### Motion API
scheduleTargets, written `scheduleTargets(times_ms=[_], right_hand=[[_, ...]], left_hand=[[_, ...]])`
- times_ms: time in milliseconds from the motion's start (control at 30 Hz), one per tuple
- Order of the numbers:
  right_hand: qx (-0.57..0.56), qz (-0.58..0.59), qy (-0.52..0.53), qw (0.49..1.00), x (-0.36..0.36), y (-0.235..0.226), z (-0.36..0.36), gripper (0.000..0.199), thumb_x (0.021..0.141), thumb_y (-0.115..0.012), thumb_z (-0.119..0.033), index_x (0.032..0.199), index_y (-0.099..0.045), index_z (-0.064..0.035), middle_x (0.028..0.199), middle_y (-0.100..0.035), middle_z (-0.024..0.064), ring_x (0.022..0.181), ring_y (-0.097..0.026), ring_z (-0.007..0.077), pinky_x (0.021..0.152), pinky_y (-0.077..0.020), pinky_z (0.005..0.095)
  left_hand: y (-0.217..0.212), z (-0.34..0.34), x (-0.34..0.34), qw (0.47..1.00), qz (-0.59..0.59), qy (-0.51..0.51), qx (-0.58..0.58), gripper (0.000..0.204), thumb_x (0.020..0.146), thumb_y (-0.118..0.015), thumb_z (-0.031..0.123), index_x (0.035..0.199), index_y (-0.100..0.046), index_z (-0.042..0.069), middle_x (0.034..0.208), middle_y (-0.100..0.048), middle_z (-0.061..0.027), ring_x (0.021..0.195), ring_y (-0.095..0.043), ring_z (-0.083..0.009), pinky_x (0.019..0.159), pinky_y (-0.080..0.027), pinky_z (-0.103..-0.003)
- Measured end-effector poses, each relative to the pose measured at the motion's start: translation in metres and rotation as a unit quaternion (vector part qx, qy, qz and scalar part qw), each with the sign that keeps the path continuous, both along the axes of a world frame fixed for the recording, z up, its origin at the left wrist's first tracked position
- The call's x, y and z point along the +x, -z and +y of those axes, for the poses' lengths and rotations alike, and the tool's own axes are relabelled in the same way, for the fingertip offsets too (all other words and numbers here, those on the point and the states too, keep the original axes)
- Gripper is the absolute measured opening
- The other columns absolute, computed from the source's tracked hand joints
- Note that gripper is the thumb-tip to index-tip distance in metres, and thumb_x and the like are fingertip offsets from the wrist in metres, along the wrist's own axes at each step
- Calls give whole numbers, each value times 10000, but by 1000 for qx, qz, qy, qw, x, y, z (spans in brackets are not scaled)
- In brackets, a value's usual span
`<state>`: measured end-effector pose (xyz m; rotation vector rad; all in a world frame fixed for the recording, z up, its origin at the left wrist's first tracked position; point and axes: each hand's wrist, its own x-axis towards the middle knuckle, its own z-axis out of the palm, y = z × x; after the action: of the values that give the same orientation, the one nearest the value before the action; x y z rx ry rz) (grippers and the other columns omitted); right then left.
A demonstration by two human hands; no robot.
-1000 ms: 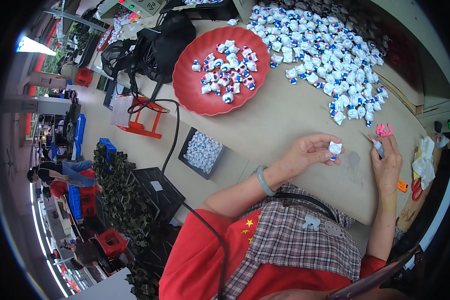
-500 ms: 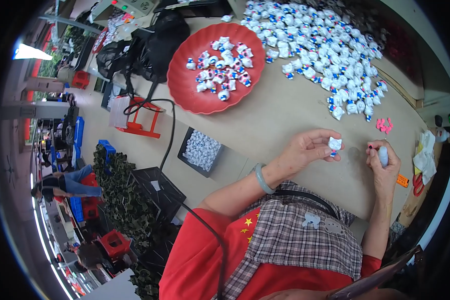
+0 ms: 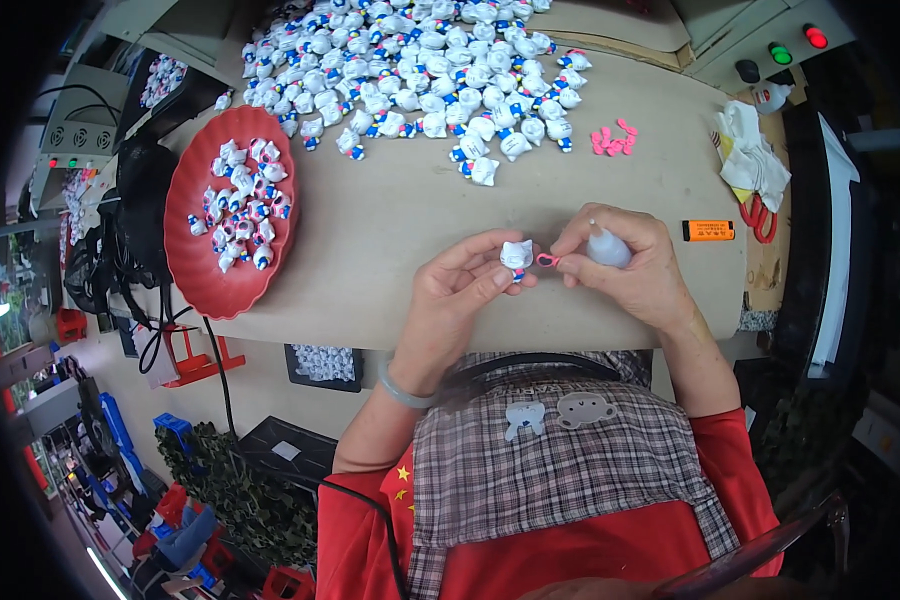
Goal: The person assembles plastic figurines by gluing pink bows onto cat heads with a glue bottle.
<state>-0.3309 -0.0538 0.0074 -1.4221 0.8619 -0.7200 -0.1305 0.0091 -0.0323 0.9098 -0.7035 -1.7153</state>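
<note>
Between the thumb and fingers of my left hand (image 3: 462, 285) is a small white cat figurine (image 3: 517, 256) with a blue and pink lower part. My right hand (image 3: 635, 262) is closed too, pinching a small pink ring-shaped piece (image 3: 547, 260) close beside the figurine. The same hand also cradles a small whitish squeeze bottle (image 3: 607, 248), its narrow tip pointing up. Several more pink pieces (image 3: 613, 139) lie in a little heap farther off on the table (image 3: 390, 210).
Many similar figurines (image 3: 420, 70) are piled at the back. A red scalloped plate (image 3: 185, 220) of figurines stands left. An orange box-like item (image 3: 708, 231), red-handled scissors (image 3: 760, 220) and a crumpled white cloth (image 3: 752, 160) lie right. A black cable (image 3: 218, 375) hangs left of my arm.
The head view has turned toward the right. My right hand has come over to my left hand, bringing the bottle along, and the pink piece is now at the figurine's side.
</note>
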Motion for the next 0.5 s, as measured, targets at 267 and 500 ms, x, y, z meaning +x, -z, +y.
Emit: scheduleTargets(times_ms=[267, 500], right_hand=[[-48, 60, -2, 997, 4, 7, 7, 203, 777, -735, -104, 852, -557, -39, 688, -618, 39, 620, -623, 121, 564, -482, 259], [-76, 104, 18, 992, 5, 9, 9, 213, 777, -730, -132, 859, -557, -40, 687, -621, 70, 605, -638, 170, 563, -486, 284]], left_hand=[[2, 4, -7, 996, -81, -13, -28, 346, 893, -591, 45, 1222, -537, -48, 1083, -627, -117, 951, -607, -151, 807, -483, -262], [-4, 5, -10, 993, -106, 6, -47, 327, 885, -579, -3, 1208, -547, -44, 1095, -612, -111, 970, -606, -167, 834, -486, -273]])
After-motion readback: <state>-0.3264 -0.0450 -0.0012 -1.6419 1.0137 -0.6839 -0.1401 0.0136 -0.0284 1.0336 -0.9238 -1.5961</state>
